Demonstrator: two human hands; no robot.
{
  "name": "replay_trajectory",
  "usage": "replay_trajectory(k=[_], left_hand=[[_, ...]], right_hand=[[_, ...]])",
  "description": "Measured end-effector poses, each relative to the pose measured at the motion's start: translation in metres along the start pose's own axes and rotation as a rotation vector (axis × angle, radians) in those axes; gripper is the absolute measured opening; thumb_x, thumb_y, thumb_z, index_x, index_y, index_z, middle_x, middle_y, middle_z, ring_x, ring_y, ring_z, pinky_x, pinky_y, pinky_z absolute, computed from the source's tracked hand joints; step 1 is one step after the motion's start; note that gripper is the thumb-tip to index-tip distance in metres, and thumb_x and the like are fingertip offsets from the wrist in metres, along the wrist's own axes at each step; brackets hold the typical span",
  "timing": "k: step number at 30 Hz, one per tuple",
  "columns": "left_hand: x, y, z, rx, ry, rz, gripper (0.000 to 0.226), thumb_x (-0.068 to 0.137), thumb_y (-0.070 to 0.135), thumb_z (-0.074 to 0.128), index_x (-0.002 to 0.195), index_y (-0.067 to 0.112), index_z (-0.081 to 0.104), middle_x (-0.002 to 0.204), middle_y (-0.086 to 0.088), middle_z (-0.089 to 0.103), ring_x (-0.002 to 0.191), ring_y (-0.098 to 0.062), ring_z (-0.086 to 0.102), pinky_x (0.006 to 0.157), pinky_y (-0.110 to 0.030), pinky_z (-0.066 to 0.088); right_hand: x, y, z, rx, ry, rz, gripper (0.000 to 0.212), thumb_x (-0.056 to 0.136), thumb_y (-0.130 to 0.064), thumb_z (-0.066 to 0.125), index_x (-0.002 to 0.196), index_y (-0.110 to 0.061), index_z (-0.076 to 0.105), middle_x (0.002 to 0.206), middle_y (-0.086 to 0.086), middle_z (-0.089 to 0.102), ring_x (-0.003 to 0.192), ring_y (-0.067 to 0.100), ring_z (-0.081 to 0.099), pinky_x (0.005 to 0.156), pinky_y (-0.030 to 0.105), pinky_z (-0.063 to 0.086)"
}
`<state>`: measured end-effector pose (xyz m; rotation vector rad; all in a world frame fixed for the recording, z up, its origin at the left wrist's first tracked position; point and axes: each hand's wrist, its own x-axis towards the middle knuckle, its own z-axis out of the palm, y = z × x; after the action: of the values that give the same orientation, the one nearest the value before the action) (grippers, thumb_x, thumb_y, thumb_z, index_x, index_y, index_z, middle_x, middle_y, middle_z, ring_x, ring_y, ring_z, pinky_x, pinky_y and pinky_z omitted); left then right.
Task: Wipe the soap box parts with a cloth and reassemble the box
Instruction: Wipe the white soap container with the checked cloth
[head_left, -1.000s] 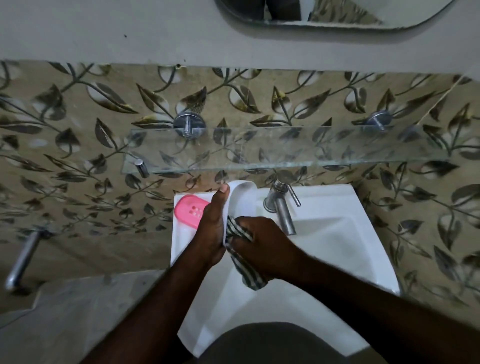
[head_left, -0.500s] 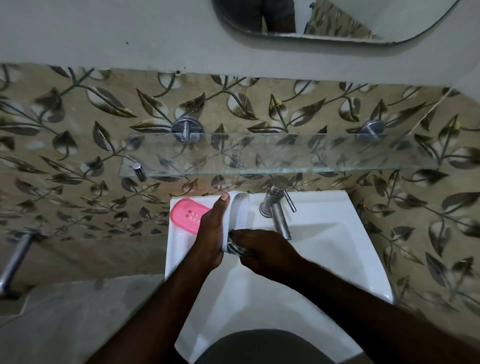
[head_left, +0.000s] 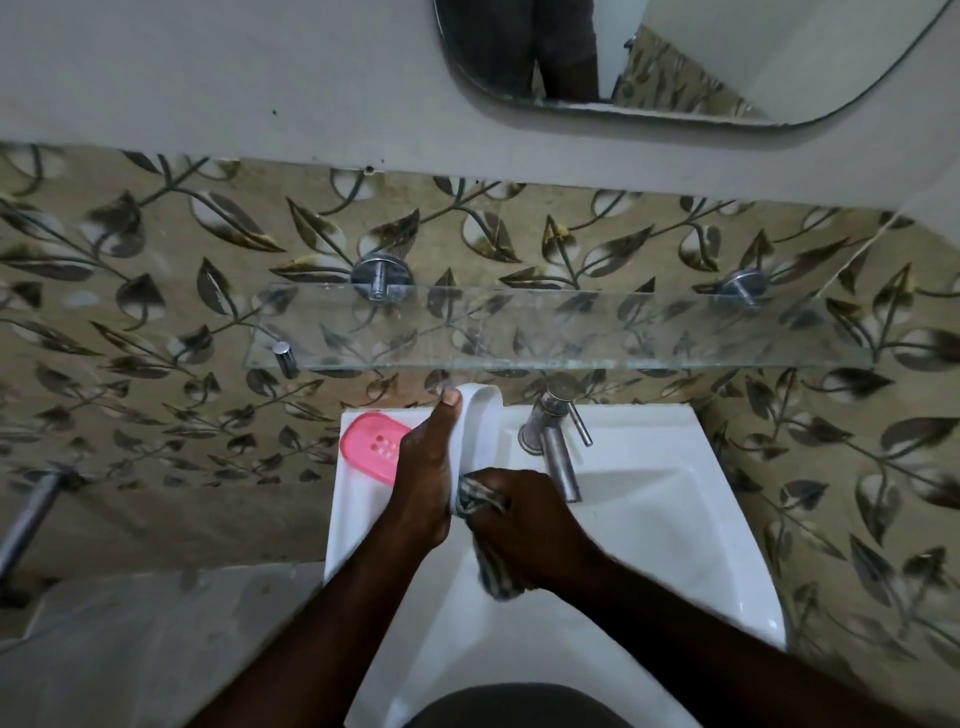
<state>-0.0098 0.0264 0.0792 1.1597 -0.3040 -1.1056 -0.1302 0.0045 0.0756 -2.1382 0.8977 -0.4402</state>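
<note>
My left hand (head_left: 423, 467) grips a white soap box part (head_left: 480, 426) upright on its edge above the washbasin, thumb along its rim. My right hand (head_left: 524, 519) clutches a striped dark-and-white cloth (head_left: 491, 566) and presses it against the lower end of the white part. The cloth's tail hangs below my right hand. A pink perforated soap box part (head_left: 371, 447) lies flat on the basin's back left corner, just left of my left hand.
The white washbasin (head_left: 675, 519) fills the centre. A steel tap (head_left: 556, 441) stands just right of my hands. A glass shelf (head_left: 561, 332) juts out above the basin. A mirror (head_left: 675, 57) hangs higher up. A steel bar (head_left: 28, 519) sticks out at far left.
My right hand has slid with the cloth along the white part's lower end, and the cloth's tail shows below it again. The view has tilted a little upward.
</note>
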Motion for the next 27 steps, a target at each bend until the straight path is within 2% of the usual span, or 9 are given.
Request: replay_trajectory(k=[3,6,8,13,14,18,20,25,27], left_hand=[[0.001,0.0,-0.001,0.044,-0.026,0.045,0.027,0.082,0.046,0.066,0.074,0.021,0.073,0.066,-0.003,0.06,0.067,-0.022,0.056,0.066,-0.032,0.044],[-0.001,-0.004,0.002,0.068,0.004,-0.024,0.04,0.084,0.045,0.064,0.096,0.008,0.073,0.075,-0.008,0.063,0.074,-0.023,0.06,0.069,-0.032,0.048],[-0.003,-0.004,0.006,0.068,0.022,-0.069,0.042,0.085,0.044,0.064,0.095,0.004,0.071,0.075,-0.013,0.057,0.069,-0.023,0.057,0.063,-0.03,0.047],[0.002,-0.003,0.01,0.122,-0.017,0.105,0.036,0.081,0.047,0.062,0.09,0.014,0.074,0.077,0.007,0.07,0.071,-0.007,0.061,0.066,-0.023,0.047],[0.001,-0.001,0.011,0.11,-0.007,0.123,0.035,0.082,0.045,0.062,0.089,0.013,0.073,0.07,0.015,0.065,0.068,0.0,0.057,0.063,-0.022,0.045],[0.002,0.002,0.011,0.085,0.026,0.016,0.026,0.089,0.038,0.063,0.079,0.015,0.072,0.056,0.008,0.062,0.058,-0.013,0.058,0.058,-0.025,0.045],[0.002,0.004,0.012,0.075,0.04,-0.013,0.031,0.084,0.045,0.067,0.076,0.015,0.07,0.061,0.0,0.06,0.062,-0.021,0.057,0.063,-0.03,0.045],[0.001,0.007,0.017,0.052,0.042,0.084,0.027,0.081,0.045,0.069,0.076,0.019,0.071,0.073,0.0,0.062,0.076,-0.018,0.056,0.073,-0.035,0.045],[0.001,0.004,0.016,0.029,0.054,0.061,0.026,0.081,0.045,0.069,0.079,0.02,0.076,0.078,-0.001,0.07,0.081,-0.022,0.062,0.078,-0.039,0.049]], right_hand=[[-0.004,-0.001,0.002,0.146,-0.044,0.041,0.017,0.079,-0.007,0.06,0.067,-0.013,0.05,0.059,-0.007,0.052,0.056,0.003,0.049,0.056,0.029,0.043],[-0.008,0.02,-0.009,-0.277,-0.114,-0.185,0.008,0.08,-0.021,0.057,0.085,-0.027,0.058,0.08,-0.01,0.066,0.076,0.008,0.061,0.068,0.03,0.049],[-0.006,0.028,-0.01,-0.409,-0.092,-0.21,0.011,0.083,-0.027,0.055,0.09,-0.024,0.062,0.084,-0.008,0.066,0.079,0.013,0.061,0.068,0.033,0.05],[-0.006,-0.012,0.004,0.466,0.085,0.292,0.012,0.08,-0.004,0.059,0.068,-0.006,0.059,0.061,0.002,0.054,0.059,0.009,0.049,0.055,0.025,0.041],[-0.007,-0.013,0.005,0.465,0.097,0.278,0.011,0.08,-0.004,0.059,0.069,-0.006,0.059,0.062,0.005,0.056,0.059,0.009,0.05,0.055,0.026,0.041],[-0.007,0.008,-0.001,-0.254,0.04,-0.115,0.007,0.083,-0.021,0.06,0.08,-0.026,0.055,0.07,-0.004,0.062,0.065,0.016,0.059,0.058,0.029,0.044],[-0.004,0.014,-0.002,-0.416,0.041,-0.162,0.007,0.086,-0.029,0.059,0.084,-0.023,0.055,0.075,0.0,0.064,0.069,0.021,0.06,0.058,0.03,0.043],[-0.001,-0.016,-0.006,0.393,0.064,0.216,0.018,0.079,-0.01,0.061,0.063,-0.009,0.055,0.054,-0.002,0.052,0.052,0.009,0.048,0.05,0.025,0.041],[-0.006,-0.016,-0.01,0.265,0.056,0.134,0.023,0.078,-0.004,0.059,0.06,-0.016,0.051,0.049,-0.005,0.049,0.046,0.006,0.048,0.048,0.022,0.038]])
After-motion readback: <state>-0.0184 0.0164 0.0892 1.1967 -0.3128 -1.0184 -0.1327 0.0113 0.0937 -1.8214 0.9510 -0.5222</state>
